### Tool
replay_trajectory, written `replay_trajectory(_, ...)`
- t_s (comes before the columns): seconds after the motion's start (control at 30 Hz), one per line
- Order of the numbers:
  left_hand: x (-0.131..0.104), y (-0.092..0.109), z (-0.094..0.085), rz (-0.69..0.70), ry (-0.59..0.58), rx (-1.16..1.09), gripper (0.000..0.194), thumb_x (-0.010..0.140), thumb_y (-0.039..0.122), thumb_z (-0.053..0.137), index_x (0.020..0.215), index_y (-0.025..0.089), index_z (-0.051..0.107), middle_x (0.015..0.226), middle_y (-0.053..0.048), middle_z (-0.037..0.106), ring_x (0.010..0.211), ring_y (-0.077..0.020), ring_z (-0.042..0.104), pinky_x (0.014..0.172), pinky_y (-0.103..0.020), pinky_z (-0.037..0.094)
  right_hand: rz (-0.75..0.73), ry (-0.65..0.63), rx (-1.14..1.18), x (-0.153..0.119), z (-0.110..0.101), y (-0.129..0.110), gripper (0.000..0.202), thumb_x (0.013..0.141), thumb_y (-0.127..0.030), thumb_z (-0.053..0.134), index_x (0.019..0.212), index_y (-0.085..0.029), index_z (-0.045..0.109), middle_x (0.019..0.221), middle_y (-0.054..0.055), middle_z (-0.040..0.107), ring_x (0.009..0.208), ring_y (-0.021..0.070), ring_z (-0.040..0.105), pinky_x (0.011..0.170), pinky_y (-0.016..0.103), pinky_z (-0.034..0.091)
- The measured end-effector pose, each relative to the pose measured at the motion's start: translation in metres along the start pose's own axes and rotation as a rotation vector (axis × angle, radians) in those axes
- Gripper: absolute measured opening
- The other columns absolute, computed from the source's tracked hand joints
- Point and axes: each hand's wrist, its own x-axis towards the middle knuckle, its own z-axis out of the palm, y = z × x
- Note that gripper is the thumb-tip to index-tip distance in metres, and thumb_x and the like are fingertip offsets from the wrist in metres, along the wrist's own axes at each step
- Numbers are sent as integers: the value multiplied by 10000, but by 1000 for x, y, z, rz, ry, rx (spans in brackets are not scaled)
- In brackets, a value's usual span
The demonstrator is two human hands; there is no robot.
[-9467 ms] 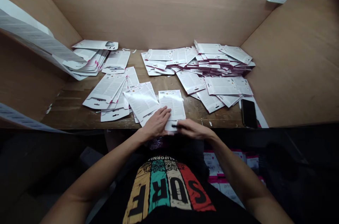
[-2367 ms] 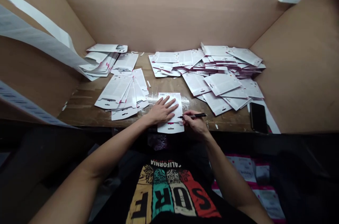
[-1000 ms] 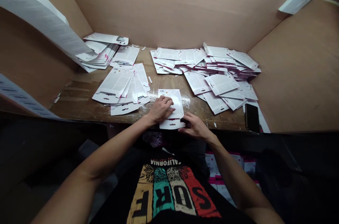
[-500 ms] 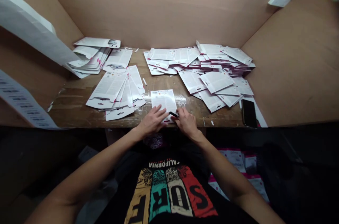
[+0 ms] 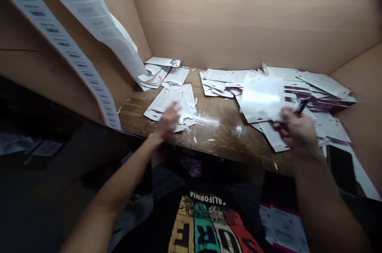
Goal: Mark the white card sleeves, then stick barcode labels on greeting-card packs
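My right hand (image 5: 300, 129) is closed on the lower right corner of a white flat packet (image 5: 262, 99), raised over the right-hand pile and blurred with glare. The same hand also keeps a slim black tool (image 5: 303, 105), a pen or cutter, pointing up between the fingers. My left hand (image 5: 168, 121) is over the near edge of a fan of white hang-hole packets (image 5: 164, 103) on the left. Its fingers are smeared by motion, so whether they grip a packet cannot be told.
A large packet pile (image 5: 322, 81) lies at the back right, with a smaller group (image 5: 216, 81) beside it. Another stack (image 5: 158, 75) stands back left. Barcode label strips (image 5: 74, 55) hang at the left wall. A black phone (image 5: 342, 165) rests at the right edge. Paper scraps dot the wooden table (image 5: 221, 133).
My right hand has lifted the packet from the table's front middle and carried it right, the black tool still held. My left hand has left that packet and moved to the left fan. The view has shifted.
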Motion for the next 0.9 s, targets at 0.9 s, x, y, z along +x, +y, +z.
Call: replay_trajectory(0.9,23,108,91,277,-313,52,521,1055,486,522,1534,283,550,1688,-89,446,1459,-411,433,1097,-580,452,165,-430,-328,-85,22,105,341,878,-587,719,864,-246,727,792,58,786,703,248,738,626,350,574)
